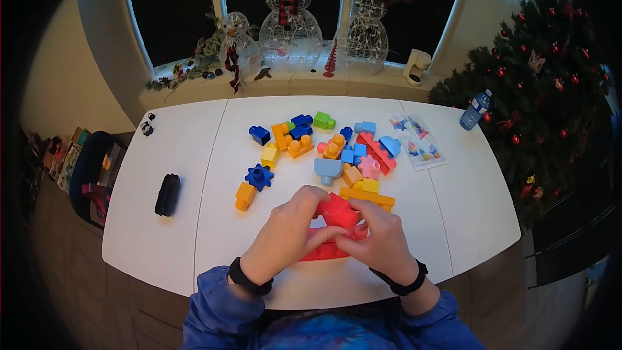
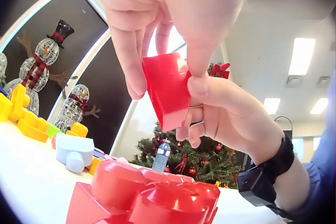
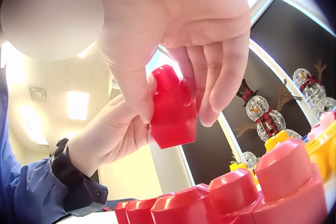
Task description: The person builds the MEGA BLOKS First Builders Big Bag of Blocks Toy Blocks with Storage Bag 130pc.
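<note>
Red plastic block (image 1: 338, 211) sits pinched between the curled fingers (image 2: 130, 69) of left hand (image 1: 288, 227) and right hand (image 1: 383, 236); its long axis stands nearly upright, stud direction unclear.

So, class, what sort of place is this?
Probably a home or communal room decorated for Christmas: a trimmed tree, wire snowmen by the windows, toy blocks on a white table.

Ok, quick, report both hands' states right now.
Left hand: holding the red block between thumb and fingers.
Right hand: holding the same block, also between thumb and fingers.
</note>
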A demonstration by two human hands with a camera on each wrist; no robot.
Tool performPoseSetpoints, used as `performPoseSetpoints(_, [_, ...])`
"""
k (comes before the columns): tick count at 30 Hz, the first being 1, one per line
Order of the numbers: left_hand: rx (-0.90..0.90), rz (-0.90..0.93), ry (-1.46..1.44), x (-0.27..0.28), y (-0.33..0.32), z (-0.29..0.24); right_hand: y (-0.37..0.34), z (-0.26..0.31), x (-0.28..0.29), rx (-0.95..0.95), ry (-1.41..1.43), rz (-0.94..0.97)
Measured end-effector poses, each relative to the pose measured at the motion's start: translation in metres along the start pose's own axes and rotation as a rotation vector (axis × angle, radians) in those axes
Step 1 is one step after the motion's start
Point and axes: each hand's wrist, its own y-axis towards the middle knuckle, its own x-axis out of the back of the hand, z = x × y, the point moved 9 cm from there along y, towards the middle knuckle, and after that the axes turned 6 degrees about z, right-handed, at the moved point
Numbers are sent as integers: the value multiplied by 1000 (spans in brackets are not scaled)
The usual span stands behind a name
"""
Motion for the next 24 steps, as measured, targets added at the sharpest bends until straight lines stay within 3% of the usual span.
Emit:
performPoseSetpoints(6, [-28, 158, 150, 10, -15, -6, -8, -10, 47, -23, -59, 69])
performPoseSetpoints(13, [113, 387, 183, -8, -41, 36, -50, -56, 28, -153, -87, 576])
performPoseSetpoints(24, [136, 441, 175, -25, -49, 49, -55, -58, -4, -83, -146, 532])
